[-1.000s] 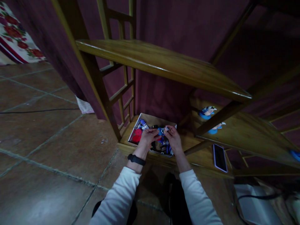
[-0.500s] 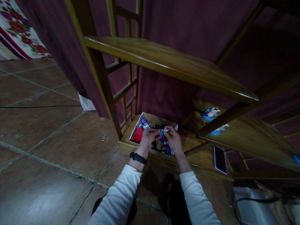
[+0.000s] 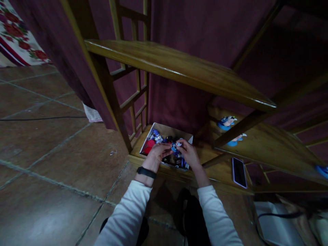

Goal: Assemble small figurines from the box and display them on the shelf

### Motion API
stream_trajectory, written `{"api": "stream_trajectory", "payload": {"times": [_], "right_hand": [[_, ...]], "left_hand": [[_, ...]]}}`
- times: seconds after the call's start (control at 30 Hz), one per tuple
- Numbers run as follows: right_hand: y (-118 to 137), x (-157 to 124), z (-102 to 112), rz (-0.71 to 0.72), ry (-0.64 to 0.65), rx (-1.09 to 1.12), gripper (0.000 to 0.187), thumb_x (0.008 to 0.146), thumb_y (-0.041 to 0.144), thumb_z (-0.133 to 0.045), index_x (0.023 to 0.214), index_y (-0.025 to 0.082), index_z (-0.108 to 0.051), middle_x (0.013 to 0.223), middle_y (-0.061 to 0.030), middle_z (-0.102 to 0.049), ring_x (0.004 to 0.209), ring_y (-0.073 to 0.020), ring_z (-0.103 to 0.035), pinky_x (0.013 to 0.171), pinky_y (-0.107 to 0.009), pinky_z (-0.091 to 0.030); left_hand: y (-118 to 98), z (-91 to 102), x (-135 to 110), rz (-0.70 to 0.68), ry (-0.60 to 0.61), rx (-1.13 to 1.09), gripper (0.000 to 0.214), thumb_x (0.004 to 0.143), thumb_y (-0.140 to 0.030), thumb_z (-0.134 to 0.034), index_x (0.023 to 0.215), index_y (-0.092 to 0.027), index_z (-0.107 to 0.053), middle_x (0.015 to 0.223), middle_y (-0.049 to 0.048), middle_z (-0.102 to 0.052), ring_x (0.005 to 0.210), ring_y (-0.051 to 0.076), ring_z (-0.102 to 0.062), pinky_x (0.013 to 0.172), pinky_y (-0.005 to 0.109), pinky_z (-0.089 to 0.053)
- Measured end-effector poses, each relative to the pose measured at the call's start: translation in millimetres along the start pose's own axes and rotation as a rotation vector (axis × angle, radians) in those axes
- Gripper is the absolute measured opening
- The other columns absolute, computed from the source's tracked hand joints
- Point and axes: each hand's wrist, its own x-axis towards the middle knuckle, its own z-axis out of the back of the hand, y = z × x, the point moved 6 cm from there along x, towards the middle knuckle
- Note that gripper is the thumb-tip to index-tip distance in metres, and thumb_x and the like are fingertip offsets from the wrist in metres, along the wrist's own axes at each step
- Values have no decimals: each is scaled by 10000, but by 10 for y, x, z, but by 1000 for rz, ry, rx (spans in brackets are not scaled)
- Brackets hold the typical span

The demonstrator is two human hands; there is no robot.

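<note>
Over an open cardboard box (image 3: 173, 128) on the low shelf, both my hands meet around a small blue-and-white figurine (image 3: 175, 146). My left hand (image 3: 159, 151) pinches its blue lower part from the left. On the other side, my right hand (image 3: 188, 152) grips its pale upper part with bent fingers. Inside the box lie several small figurines (image 3: 157, 137), blue, white and dark, and red round pieces (image 3: 149, 147) at the left end. My fingers hide part of the held figurine and the middle of the box.
Wooden shelf boards (image 3: 174, 65) rise above the box. On a side shelf at right stand two figurines (image 3: 227, 123) with blue bases. A phone (image 3: 239, 172) lies on the low shelf. A pale bin (image 3: 276, 222) is on the floor at lower right.
My hands have come closer together around the figurine, and its blue part now shows between my fingers. The whole view has shifted slightly.
</note>
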Motion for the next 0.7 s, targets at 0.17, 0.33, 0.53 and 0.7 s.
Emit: {"api": "stream_trajectory", "payload": {"times": [0.17, 0.33, 0.53, 0.7], "right_hand": [[40, -25, -2, 36, 5, 5, 204, 763, 236, -532, 951, 260, -608, 945, 7, -645, 900, -171, -594, 833, -299, -437], [46, -33, -8, 44, 12, 21, 213, 769, 242, -524, 962, 267, -610, 948, 13, -648, 892, -169, -594, 828, -297, -440], [120, -74, 30, 83, 41, 6, 215, 762, 236, -526, 950, 270, -625, 934, 16, -656, 876, -174, -594, 808, -290, -441], [206, -97, 81, 124, 67, -43, 228, 767, 223, -520, 957, 272, -636, 928, 17, -659, 879, -177, -591, 805, -289, -433]], "left_hand": [[36, 0, 17, 21, 2, 29, 95, 597, -48, -719, 648, -91, -651, 618, 64, -665, 557, 121, -612, 585, 240, -535], [27, -10, -23, -34, 4, 32, 152, 557, -110, -770, 663, -98, -662, 620, 48, -667, 535, 113, -604, 556, 233, -526], [56, -33, -30, -6, 20, 101, 163, 546, -106, -776, 647, -94, -649, 608, 57, -669, 540, 123, -606, 547, 234, -513], [101, -32, 9, 19, 5, 122, 147, 546, -100, -762, 639, -94, -649, 577, 56, -657, 520, 128, -604, 526, 234, -507]]}}
